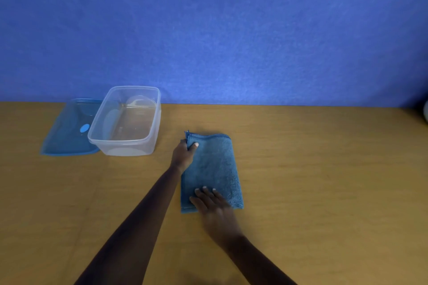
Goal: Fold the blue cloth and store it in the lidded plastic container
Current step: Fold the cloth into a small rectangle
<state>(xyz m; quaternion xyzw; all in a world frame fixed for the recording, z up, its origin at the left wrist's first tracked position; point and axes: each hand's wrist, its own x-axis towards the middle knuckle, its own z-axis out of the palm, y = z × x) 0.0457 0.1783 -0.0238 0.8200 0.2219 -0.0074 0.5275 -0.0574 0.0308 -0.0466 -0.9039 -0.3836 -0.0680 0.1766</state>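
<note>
Folded blue terry cloth ctr frame on wooden table. Clear rectangular plastic container mid-left, flat blue plastic lid just left of it.

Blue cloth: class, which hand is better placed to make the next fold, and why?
Probably the left hand. It already pinches the far left corner of the blue cloth and could draw it toward the near edge, while the right hand lies flat on the near end, pinning it to the table.

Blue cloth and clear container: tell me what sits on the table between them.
Nothing. In the head view only bare wooden table separates the blue cloth from the clear container. The left hand pinches the cloth's near-side corner.
</note>
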